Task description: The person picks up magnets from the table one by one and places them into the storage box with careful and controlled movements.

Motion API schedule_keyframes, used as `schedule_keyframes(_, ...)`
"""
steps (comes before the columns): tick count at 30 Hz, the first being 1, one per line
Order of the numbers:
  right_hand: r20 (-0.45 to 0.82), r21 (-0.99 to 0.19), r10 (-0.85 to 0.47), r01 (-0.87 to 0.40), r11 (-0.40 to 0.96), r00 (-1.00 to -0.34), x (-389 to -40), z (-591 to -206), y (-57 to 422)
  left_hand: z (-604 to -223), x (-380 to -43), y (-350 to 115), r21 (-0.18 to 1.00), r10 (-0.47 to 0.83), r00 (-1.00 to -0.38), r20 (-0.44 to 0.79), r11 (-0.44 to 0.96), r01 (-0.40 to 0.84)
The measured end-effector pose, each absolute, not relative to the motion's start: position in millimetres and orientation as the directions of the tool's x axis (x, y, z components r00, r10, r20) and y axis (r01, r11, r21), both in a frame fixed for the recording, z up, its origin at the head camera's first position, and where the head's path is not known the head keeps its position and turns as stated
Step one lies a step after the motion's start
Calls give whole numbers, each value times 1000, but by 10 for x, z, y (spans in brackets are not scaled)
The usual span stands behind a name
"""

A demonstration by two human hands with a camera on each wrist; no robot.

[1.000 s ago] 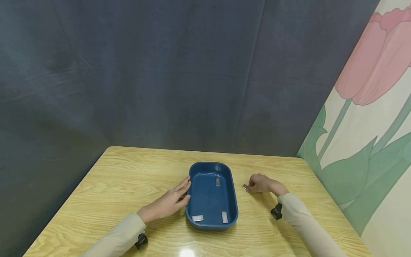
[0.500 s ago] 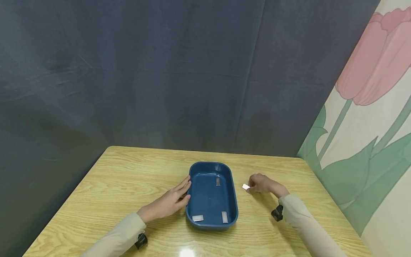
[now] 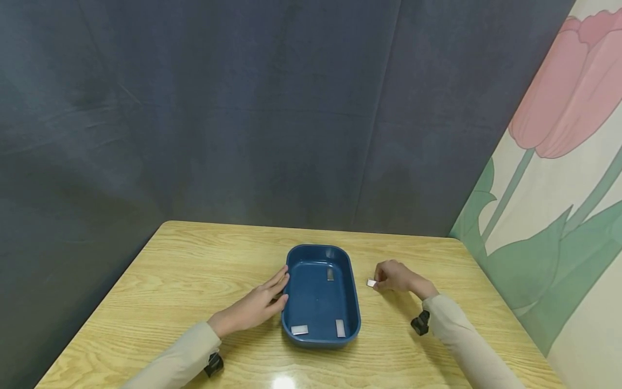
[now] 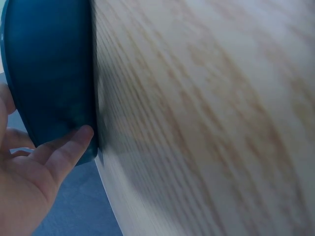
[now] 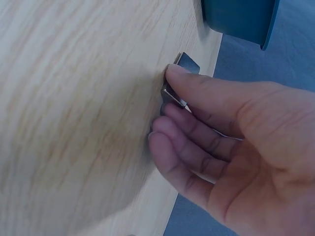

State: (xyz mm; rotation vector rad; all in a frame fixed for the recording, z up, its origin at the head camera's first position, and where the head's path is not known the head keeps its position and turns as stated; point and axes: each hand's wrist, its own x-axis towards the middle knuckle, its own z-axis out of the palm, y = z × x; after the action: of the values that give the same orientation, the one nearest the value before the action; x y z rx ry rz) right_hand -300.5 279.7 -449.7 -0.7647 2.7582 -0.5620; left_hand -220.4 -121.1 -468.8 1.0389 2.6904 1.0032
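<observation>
A deep blue plastic tray (image 3: 318, 292) stands on the table with its long sides pointing away from me. My left hand (image 3: 252, 308) rests against its left side, fingers extended; in the left wrist view the thumb and fingers (image 4: 71, 152) touch its outer wall and rim. To the right of the tray, my right hand (image 3: 396, 277) pinches a small flat shiny metal piece (image 5: 188, 64) between thumb and fingers, low over the tabletop. The thumb hides its middle. Similar silver pieces lie in the tray: one at the far right (image 3: 330, 274), one near left (image 3: 299, 329), one near right (image 3: 340, 328).
The wood-grain table (image 3: 194, 259) extends on both sides of the tray. A dark blue curtain (image 3: 243, 119) hangs behind its far edge. On the right is a wall with a painted tulip (image 3: 559, 97).
The metal piece in my right hand has turned slightly, so its bright face shows differently. The right hand has barely shifted; the left hand and the tray stay where they were.
</observation>
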Motion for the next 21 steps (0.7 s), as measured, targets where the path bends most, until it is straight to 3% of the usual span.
schedule_keyframes(8, -27, -439, -556, -490, 753, -830, -3015, -4520, 2825, -4677, -2195, -1211, 612, 630, -764, 137, 552, 566)
schedule_keyframes(21, 3, -457, -549, -490, 742, -836, -3020, -4519, 2810, -4697, -2201, -1218, 610, 627, -766, 141, 555, 566)
